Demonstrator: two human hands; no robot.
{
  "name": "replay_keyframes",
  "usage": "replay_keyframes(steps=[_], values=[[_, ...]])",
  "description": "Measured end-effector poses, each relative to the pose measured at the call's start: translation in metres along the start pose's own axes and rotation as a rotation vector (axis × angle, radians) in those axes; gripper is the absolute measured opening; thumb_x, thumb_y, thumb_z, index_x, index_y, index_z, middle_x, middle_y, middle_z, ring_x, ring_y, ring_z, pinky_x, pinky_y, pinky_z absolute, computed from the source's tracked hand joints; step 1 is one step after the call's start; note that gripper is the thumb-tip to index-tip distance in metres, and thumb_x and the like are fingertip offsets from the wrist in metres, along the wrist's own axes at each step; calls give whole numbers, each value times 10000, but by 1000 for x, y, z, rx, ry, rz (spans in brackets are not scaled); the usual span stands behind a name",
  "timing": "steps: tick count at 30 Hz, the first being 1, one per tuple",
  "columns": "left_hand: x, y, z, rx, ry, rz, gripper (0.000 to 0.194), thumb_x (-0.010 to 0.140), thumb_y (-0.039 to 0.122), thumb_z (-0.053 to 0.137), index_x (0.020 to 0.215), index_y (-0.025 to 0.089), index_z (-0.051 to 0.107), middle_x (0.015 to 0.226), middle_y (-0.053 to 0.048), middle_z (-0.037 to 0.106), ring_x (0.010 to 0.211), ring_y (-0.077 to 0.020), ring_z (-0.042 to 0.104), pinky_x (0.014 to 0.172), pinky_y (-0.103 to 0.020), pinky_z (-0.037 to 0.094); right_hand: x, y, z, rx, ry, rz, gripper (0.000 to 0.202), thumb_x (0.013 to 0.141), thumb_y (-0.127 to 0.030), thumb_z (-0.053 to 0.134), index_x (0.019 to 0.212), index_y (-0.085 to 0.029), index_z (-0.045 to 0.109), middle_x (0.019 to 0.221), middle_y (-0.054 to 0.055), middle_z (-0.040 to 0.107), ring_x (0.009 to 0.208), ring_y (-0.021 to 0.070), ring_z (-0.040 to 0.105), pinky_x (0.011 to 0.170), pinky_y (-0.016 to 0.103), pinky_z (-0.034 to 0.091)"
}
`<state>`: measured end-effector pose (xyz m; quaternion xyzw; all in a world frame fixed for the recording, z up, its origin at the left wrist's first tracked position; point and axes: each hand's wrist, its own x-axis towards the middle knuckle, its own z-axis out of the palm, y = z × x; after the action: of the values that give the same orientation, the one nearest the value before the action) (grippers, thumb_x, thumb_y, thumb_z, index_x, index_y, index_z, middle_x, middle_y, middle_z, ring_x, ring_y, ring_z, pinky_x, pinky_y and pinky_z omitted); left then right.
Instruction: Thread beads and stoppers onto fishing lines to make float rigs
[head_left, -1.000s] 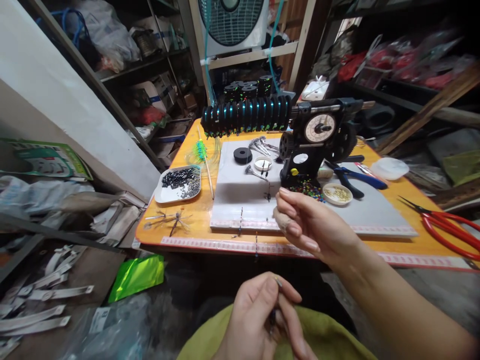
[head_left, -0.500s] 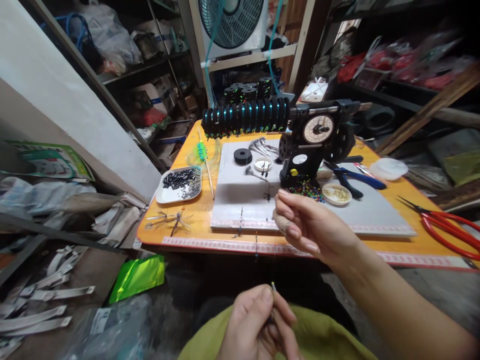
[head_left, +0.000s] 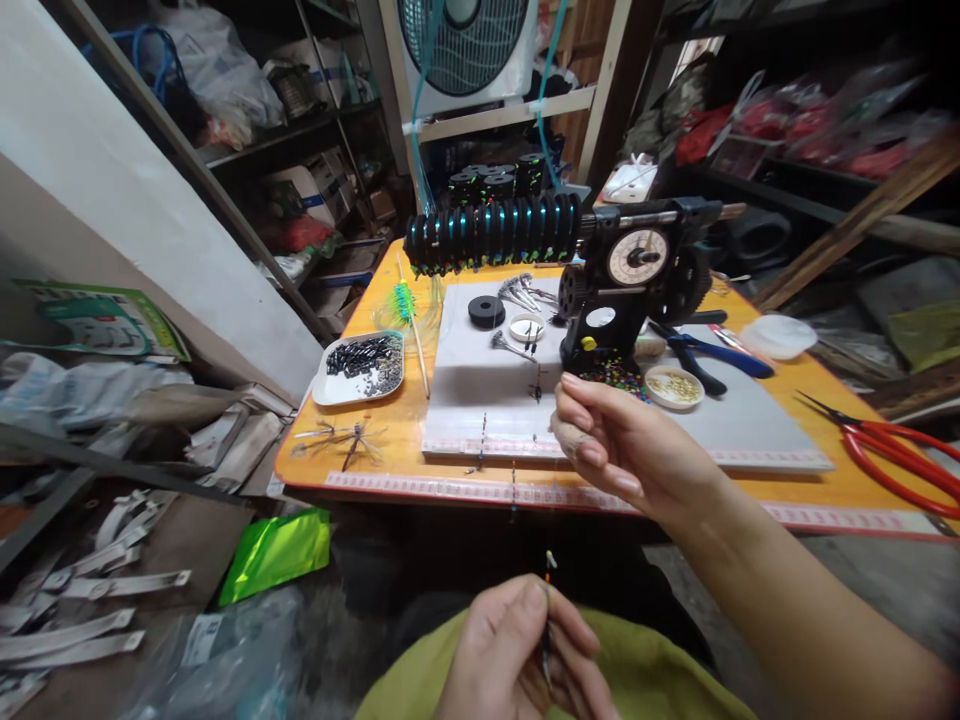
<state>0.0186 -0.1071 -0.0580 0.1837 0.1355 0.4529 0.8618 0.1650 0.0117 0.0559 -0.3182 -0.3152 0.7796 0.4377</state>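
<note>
My left hand [head_left: 506, 645], low over a green-clad lap, pinches a thin dark rod with small beads [head_left: 548, 575], its orange part and pale yellow tip poking up past the thumb. My right hand [head_left: 611, 435] is raised over the table's front edge, thumb and fingertips pressed together; whatever it pinches is too fine to make out. Left of it, short beaded pieces [head_left: 483, 440] appear along the front of the grey board [head_left: 465, 385]. A white dish of brass-coloured bits [head_left: 674, 388] and loose coloured beads [head_left: 606, 374] lie just beyond the right hand.
A black winding machine [head_left: 637, 260] with a dial carries a row of black spools [head_left: 495, 232]. On the left sits a white tray of black and grey pieces [head_left: 360, 366]. Blue-handled pliers [head_left: 720, 358] and red-handled scissors [head_left: 892, 455] lie right. A fan [head_left: 463, 45] stands behind.
The beaded rod now sticks out further above my left fingers, showing its orange part. My right hand has shifted very slightly right, still pinched.
</note>
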Motion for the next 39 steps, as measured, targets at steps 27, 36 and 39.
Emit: replay_keyframes(steps=[27,36,39], values=[[11,42,7,578,288,19,422,982,428,485,1250,122,596,657,-78,760,458,-182,687,452,-241,516,-3,-8,-6,-280,99,-156,304,876,-459,637,788,-169,615,505,-26,616,263,20,371,272,115,218],[44,86,28,1597,315,606,212,918,245,604,1081,201,732,748,-39,699,556,-149,533,611,-282,434,-3,-9,-10,-461,94,-198,302,918,-451,628,952,-156,686,526,-35,627,295,22,419,311,122,282],[66,87,41,1591,255,576,220,922,253,588,1095,161,687,760,-36,634,618,-156,531,624,-284,412,-3,-9,-8,-442,83,-192,294,919,-439,629,943,-151,685,521,-36,622,295,20,425,323,121,297]])
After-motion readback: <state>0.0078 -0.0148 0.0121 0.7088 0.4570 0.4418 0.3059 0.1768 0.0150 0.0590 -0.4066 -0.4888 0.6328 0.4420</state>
